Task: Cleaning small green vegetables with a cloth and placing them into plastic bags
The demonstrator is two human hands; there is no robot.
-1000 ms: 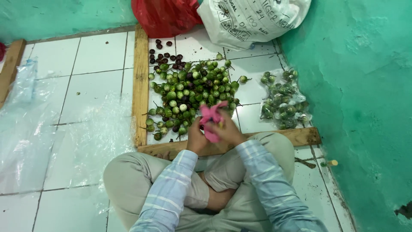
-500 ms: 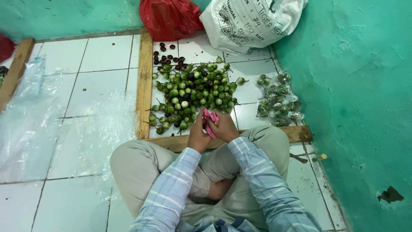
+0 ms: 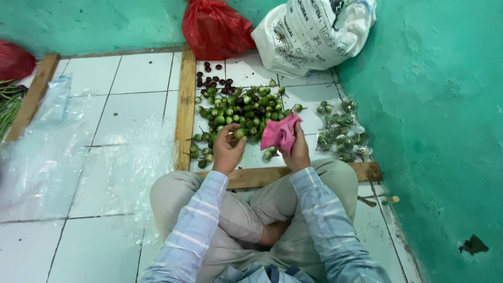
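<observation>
- The pink cloth (image 3: 281, 134) hangs bunched over the floor tiles, its long axis tilting up toward the right.
- The right hand (image 3: 297, 148) pinches it closed.
- The left hand (image 3: 228, 148), fingers curled, grips a small green eggplant (image 3: 240, 133) at the pile's (image 3: 238, 107) edge.

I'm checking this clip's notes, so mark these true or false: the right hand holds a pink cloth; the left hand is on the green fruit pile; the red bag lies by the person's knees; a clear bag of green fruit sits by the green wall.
1. The right hand holds a pink cloth. True.
2. The left hand is on the green fruit pile. True, its fingers close on one fruit.
3. The red bag lies by the knees. False: it sits beyond the pile, beside the white sack.
4. A clear bag of green fruit sits by the green wall. True.
</observation>
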